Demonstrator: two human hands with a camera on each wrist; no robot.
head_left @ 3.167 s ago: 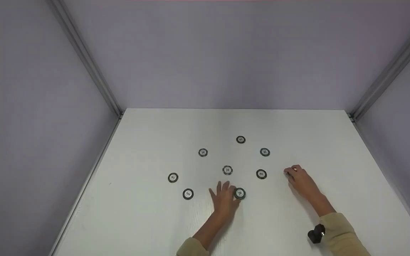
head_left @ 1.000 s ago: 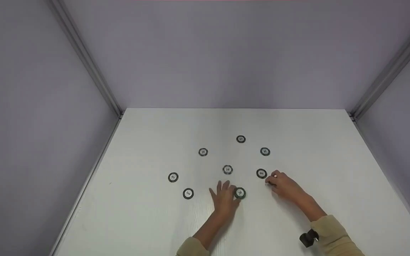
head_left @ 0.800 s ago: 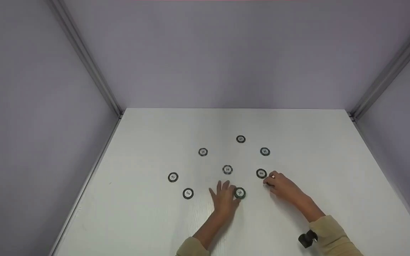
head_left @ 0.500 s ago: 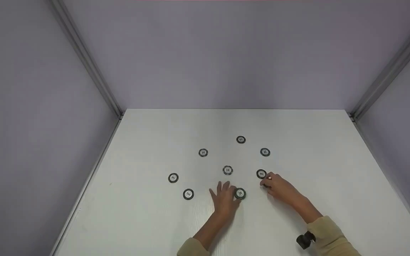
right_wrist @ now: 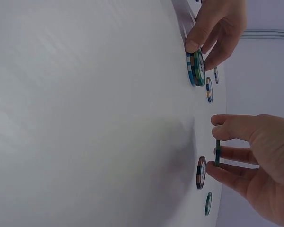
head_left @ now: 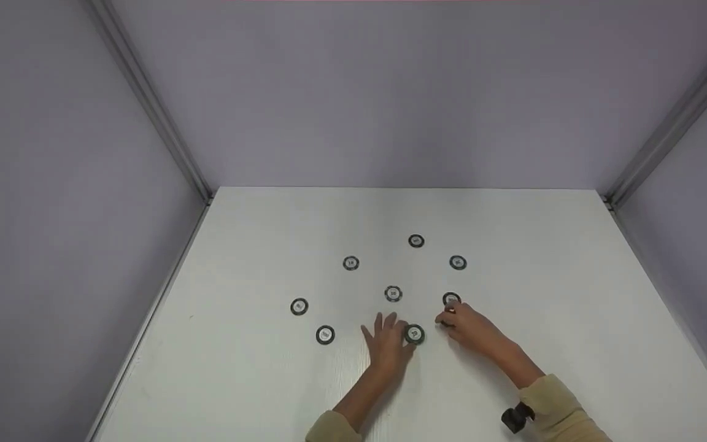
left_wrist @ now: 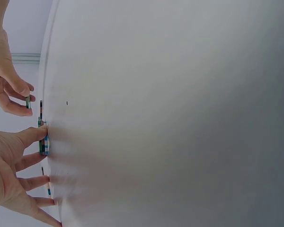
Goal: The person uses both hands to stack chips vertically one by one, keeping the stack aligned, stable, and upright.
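Several round green-rimmed chips lie spread on the white table [head_left: 255, 245]. My left hand [head_left: 384, 334] rests flat on the table with fingers straight, its thumb touching a short stack of chips [head_left: 414, 334], also seen as the stack [right_wrist: 195, 68] in the right wrist view. My right hand [head_left: 450, 320] pinches a single chip [right_wrist: 217, 152] between thumb and fingers, held on edge just above the table. It hovers right of the stack and just in front of a lying chip [head_left: 451, 299].
Single chips lie at the centre [head_left: 393, 294], far back [head_left: 416, 241], back right [head_left: 458, 263], back left [head_left: 351, 263], left [head_left: 299, 306] and front left [head_left: 325, 334]. Grey walls enclose the table on three sides. A black wrist camera [head_left: 513, 417] sits on the right sleeve.
My right hand has carried its pinched chip leftward from the right side of the spread to just right of the stack. The left hand and the lying chips have stayed put.
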